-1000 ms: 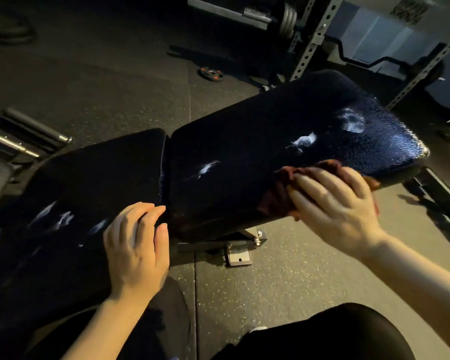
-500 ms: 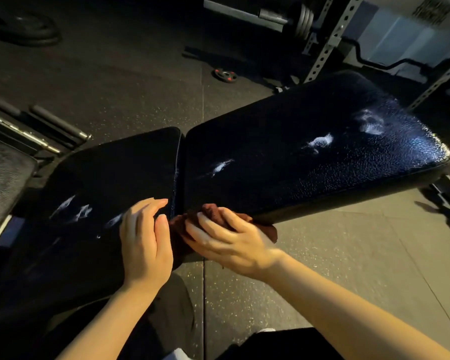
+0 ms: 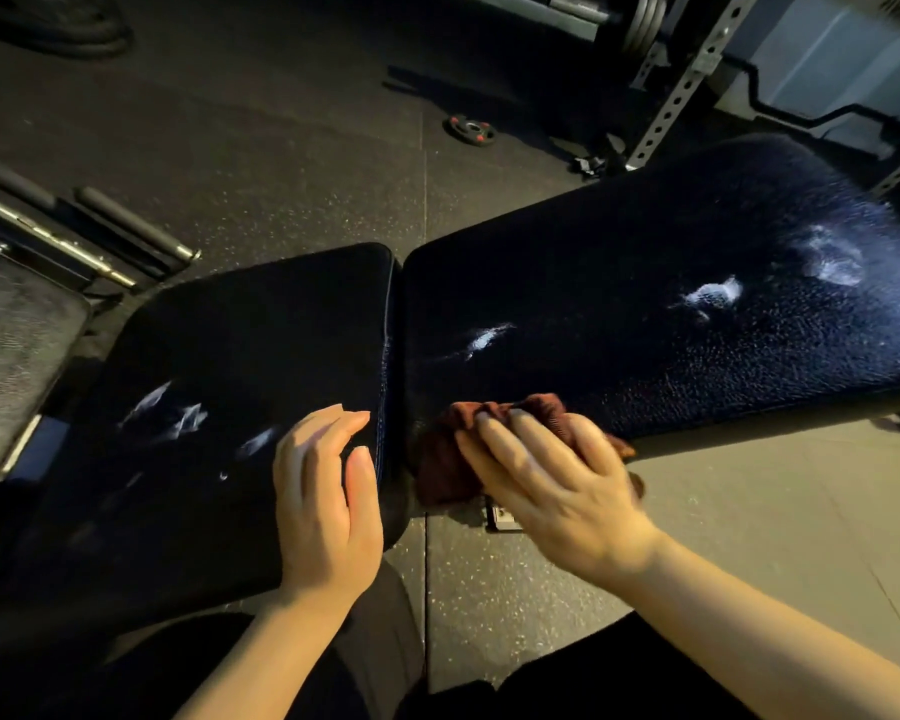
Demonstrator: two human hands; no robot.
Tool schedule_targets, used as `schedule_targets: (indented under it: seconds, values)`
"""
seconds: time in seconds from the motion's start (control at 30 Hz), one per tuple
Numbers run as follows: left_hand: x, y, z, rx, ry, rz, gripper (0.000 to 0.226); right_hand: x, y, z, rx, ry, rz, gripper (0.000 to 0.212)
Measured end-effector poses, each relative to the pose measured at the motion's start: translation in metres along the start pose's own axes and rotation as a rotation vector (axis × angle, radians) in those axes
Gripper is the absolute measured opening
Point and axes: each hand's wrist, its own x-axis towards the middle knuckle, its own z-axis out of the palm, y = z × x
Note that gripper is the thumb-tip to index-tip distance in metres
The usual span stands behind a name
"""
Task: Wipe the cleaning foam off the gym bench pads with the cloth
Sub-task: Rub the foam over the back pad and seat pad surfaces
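The black bench has a seat pad (image 3: 240, 324) on the left and a raised back pad (image 3: 619, 283) on the right. White foam streaks (image 3: 178, 415) lie on the seat pad, and more foam patches (image 3: 713, 293) dot the back pad. My left hand (image 3: 323, 496) rests flat on the seat pad's near right corner. A bunched dark red cloth (image 3: 448, 459) sits on the near left edge of the back pad, and my right hand (image 3: 552, 480) presses on it with its fingers spread.
A small weight plate (image 3: 471, 129) lies on the rubber floor beyond the bench. A rack upright (image 3: 692, 80) and loaded barbell stand at the back right. Bars (image 3: 74, 236) and another padded surface sit at the left. My knees are below the bench.
My right hand slid the cloth left along the back pad's near edge, from its right part to the corner by the gap. The left hand stayed on the seat pad.
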Motion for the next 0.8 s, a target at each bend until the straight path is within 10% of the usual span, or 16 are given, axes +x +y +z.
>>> schedule_targets:
  seconds: [0.3, 0.43, 0.8]
  values:
    - [0.003, 0.001, -0.001, 0.030, -0.018, 0.056, 0.026, 0.049, -0.063, 0.026, 0.090, 0.038, 0.074, 0.025]
    - [0.003, 0.001, -0.002, 0.097, -0.067, 0.150, 0.026, 0.034, -0.024, 0.003, 0.059, -0.077, -0.165, 0.036]
    - [0.002, 0.003, -0.003, -0.002, -0.059, 0.071, 0.026, -0.037, 0.067, -0.028, -0.022, -0.019, 0.047, 0.051]
